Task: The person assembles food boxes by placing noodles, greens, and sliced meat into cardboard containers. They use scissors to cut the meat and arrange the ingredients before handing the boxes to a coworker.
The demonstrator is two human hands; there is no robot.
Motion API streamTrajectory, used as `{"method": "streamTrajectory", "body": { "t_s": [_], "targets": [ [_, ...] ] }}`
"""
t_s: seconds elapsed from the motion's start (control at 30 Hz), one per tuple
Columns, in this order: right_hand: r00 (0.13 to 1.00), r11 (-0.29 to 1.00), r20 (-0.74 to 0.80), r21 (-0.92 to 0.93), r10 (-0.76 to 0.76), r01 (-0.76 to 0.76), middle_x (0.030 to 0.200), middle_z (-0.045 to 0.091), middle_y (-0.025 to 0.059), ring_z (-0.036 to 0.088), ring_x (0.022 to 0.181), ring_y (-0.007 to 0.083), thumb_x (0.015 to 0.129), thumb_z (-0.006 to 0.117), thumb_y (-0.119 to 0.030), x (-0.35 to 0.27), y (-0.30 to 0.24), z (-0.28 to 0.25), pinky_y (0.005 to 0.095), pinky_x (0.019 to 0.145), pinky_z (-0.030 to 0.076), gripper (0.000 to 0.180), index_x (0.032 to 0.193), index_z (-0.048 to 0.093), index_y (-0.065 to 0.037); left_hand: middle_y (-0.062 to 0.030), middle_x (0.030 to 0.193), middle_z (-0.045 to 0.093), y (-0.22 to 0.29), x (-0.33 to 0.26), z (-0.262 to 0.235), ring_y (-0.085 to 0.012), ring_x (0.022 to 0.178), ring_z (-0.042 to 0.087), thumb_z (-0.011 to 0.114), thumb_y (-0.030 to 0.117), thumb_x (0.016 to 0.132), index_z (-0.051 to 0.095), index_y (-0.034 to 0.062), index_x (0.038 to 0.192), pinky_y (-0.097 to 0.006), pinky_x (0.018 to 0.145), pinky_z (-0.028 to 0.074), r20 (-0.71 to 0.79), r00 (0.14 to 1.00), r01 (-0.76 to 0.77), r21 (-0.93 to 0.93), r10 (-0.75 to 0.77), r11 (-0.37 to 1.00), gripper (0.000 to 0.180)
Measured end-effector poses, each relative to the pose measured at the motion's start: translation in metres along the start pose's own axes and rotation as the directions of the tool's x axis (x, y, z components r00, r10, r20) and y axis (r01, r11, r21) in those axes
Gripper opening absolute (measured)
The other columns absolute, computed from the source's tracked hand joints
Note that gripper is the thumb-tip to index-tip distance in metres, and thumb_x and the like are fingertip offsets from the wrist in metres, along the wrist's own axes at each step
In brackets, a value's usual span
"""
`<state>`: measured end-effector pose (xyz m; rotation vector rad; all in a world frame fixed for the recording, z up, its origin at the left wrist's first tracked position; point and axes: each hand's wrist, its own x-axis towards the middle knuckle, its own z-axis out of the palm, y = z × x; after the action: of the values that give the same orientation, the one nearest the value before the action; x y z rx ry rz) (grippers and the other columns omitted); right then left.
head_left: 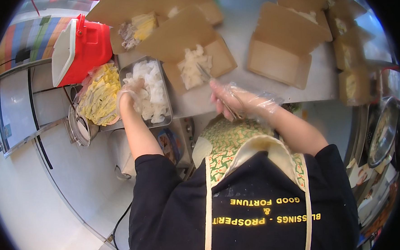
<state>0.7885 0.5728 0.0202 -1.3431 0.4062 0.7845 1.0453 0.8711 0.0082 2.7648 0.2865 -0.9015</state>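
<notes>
My left hand point(131, 95), in a clear plastic glove, reaches into a metal tray point(167, 97) at its left side. Its fingers curl around some white rice noodle point(150, 88) heaped there; the fingertips are partly hidden. In my right hand point(227, 99), also gloved, is a pair of scissors point(204, 72). Their blades point left and away from me, over cut white pieces point(194, 67) in an open brown cardboard box point(226, 63). My right fingers are closed around the handles.
Another open cardboard box point(277, 65) stands to the right, with stacked boxes point(353, 83) beyond it. A far-left box holds yellow and greyish food point(139, 29). Yellow folded strips point(100, 95) lie beside the tray, near a red and white cooler point(88, 46). The metal counter's point(194, 104) front edge is close to me.
</notes>
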Motion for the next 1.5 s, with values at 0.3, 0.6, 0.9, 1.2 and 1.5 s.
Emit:
{"method": "streamTrajectory", "body": {
  "t_s": [0.3,0.6,0.9,1.2,1.5],
  "targets": [
    [1.000,1.000,-0.026,0.011,0.004,-0.003,0.076,0.061,0.0026,0.058,0.058,0.0133,0.095,0.023,-0.077,-0.005,0.007,-0.009,0.0312,0.053,0.046,0.080,0.106,0.061,-0.007,-0.0039,0.108,0.068,-0.064,-0.026,-0.023,-0.0148,0.100,0.061,0.075,0.029,0.087,0.068,0.0088,0.119,-0.030,0.082,0.047,-0.059,0.991,-0.119,-0.776,0.117,0.619,0.039],
    [0.999,0.998,-0.043,-0.065,0.012,-0.015,0.076,0.062,0.0022,0.059,0.059,0.0132,0.096,0.024,-0.076,-0.001,0.003,-0.005,0.0328,0.055,0.047,0.080,0.105,0.062,-0.007,-0.0212,0.123,0.066,-0.032,0.000,0.001,-0.0367,0.110,0.064,0.076,0.039,0.077,0.060,0.0003,0.130,-0.044,0.094,0.050,-0.305,0.904,-0.191,0.334,0.298,0.923,0.068],
    [0.997,0.993,-0.021,-0.102,-0.068,0.065,0.073,0.062,0.0085,0.059,0.055,0.0164,0.090,0.027,-0.084,0.003,0.012,0.008,0.0344,0.053,0.049,0.093,0.108,0.060,0.002,-0.0119,0.118,0.067,-0.037,-0.020,-0.027,-0.0251,0.101,0.062,0.073,0.035,0.080,0.060,0.0031,0.132,-0.037,0.086,0.050,-0.077,0.959,-0.281,-0.346,0.272,0.895,0.062],
    [0.999,0.994,-0.018,-0.103,-0.036,0.034,0.068,0.059,0.0045,0.059,0.060,0.0151,0.098,0.029,-0.072,-0.010,-0.004,0.011,0.0322,0.057,0.047,0.076,0.107,0.062,-0.004,-0.0098,0.107,0.069,-0.051,0.021,0.005,-0.0241,0.096,0.060,0.074,0.040,0.084,0.071,0.0050,0.113,-0.039,0.081,0.048,-0.100,0.995,-0.030,-0.119,0.018,0.992,0.045],
    [1.000,0.994,-0.008,-0.105,-0.015,0.014,0.075,0.060,0.0062,0.057,0.058,0.0139,0.094,0.031,-0.079,-0.019,-0.007,0.008,0.0326,0.055,0.049,0.086,0.108,0.060,0.001,-0.0099,0.108,0.069,-0.068,-0.019,-0.019,-0.0226,0.089,0.064,0.072,0.029,0.086,0.066,0.0004,0.119,-0.037,0.077,0.051,-0.068,0.947,-0.319,-0.072,0.314,0.945,0.044]
  ]
}}
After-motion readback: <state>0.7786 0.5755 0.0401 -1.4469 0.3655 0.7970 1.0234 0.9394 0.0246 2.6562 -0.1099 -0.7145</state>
